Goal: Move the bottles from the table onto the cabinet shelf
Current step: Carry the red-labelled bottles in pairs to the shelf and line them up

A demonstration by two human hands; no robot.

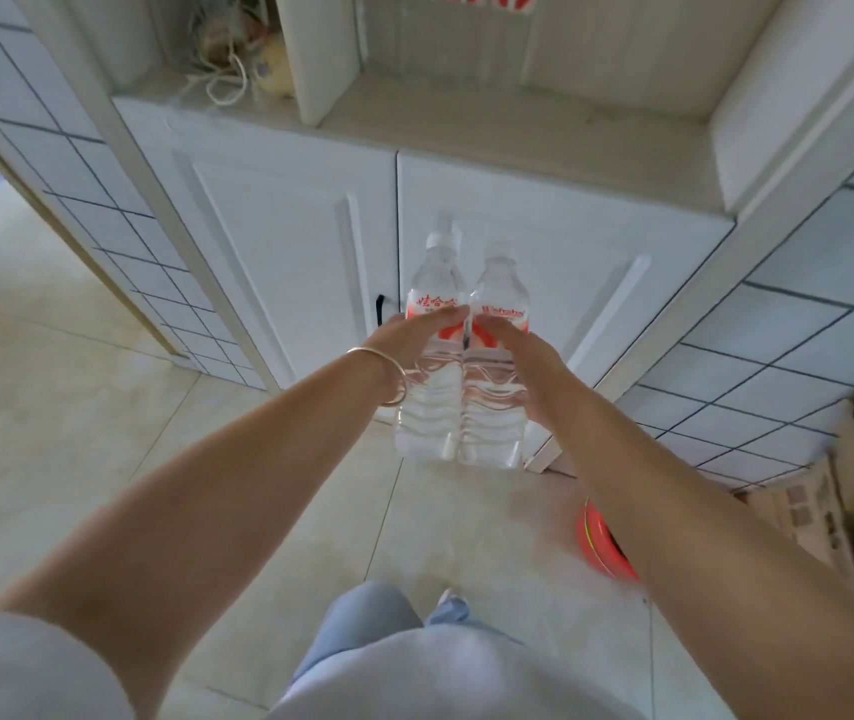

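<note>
My left hand [417, 337] and right hand [523, 356] each grip a water bottle, left bottle [432, 356] touching right bottle [497, 366], held before the cabinet doors [279, 262]. The shelf [466, 122] lies above; a corded clutter [237, 59] fills its left bay.

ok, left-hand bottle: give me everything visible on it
The left bottle is clear ribbed plastic, apparently full of clear liquid, with a white cap and a red-and-white label with red characters. It is roughly upright, held in the air in front of the white cabinet doors, below the open shelf. The left hand grips it around the label. Its right side presses against the second bottle.
</note>
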